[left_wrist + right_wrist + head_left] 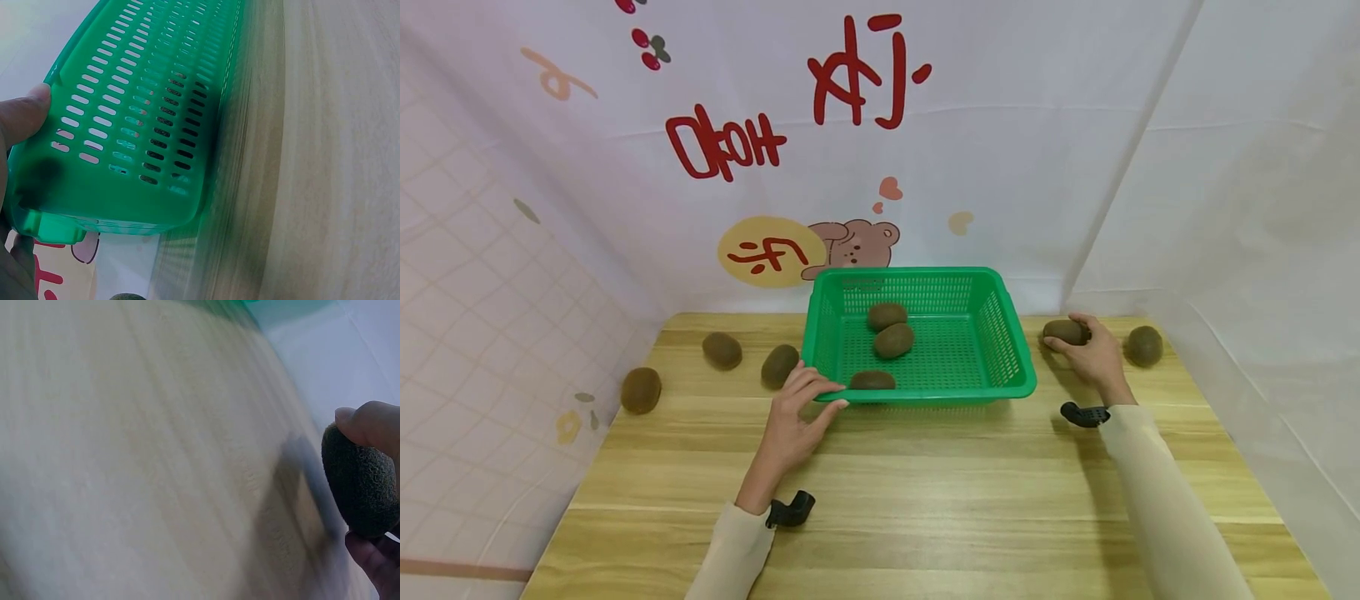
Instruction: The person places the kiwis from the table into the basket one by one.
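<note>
In the head view a green plastic basket [925, 393] stands on the wooden table, with three brown kiwis inside, one of them a kiwi [894, 341] near its middle. My left hand [793, 417] grips the basket's front left corner, and the left wrist view shows the thumb [28, 115] on the rim of the slotted green wall [125, 94]. To the right of the basket, my right hand [1093, 354] holds a kiwi [1064, 332] between thumb and fingers. That same kiwi [359, 481] appears pinched at its two ends in the right wrist view, over the table's edge area.
Left of the basket lie a kiwi [780, 367] close to its side, another kiwi [722, 351] and a kiwi [641, 390] at the table's left edge. One more kiwi [1144, 346] lies right of my right hand. A printed white cloth [1000, 167] hangs behind the table [940, 500].
</note>
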